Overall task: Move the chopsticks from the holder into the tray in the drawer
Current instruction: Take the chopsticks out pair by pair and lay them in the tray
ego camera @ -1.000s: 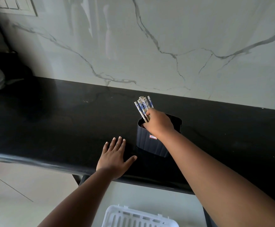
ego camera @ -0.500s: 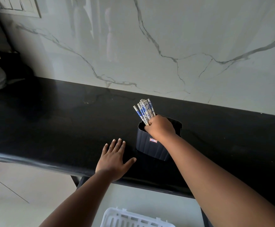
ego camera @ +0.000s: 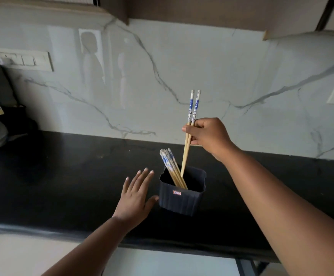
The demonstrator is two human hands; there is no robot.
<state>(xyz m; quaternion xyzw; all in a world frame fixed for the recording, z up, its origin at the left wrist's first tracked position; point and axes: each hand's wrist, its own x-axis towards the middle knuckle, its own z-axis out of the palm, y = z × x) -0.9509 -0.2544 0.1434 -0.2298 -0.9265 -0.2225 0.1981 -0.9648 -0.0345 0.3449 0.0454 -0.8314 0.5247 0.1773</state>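
- Two chopsticks [ego camera: 190,127] held in the right hand [ego camera: 208,136]: pale tan shafts, tops patterned in blue on white
- Chopsticks in the holder [ego camera: 169,166]: same tan shafts and blue-and-white tops
- Holder [ego camera: 182,198]: dark navy, vertically ribbed, marked with a small red-and-white label [ego camera: 176,193]
- Countertop [ego camera: 62,176]: glossy black
- Backsplash [ego camera: 182,66]: white marble, veined in grey
- Switch plate [ego camera: 24,59]: off-white
- Upper cabinets [ego camera: 202,10]: dark brown

We look from head height, forward and down along both forearms, close over the black countertop [ego camera: 62,186], facing the marble backsplash [ego camera: 182,66] squarely.
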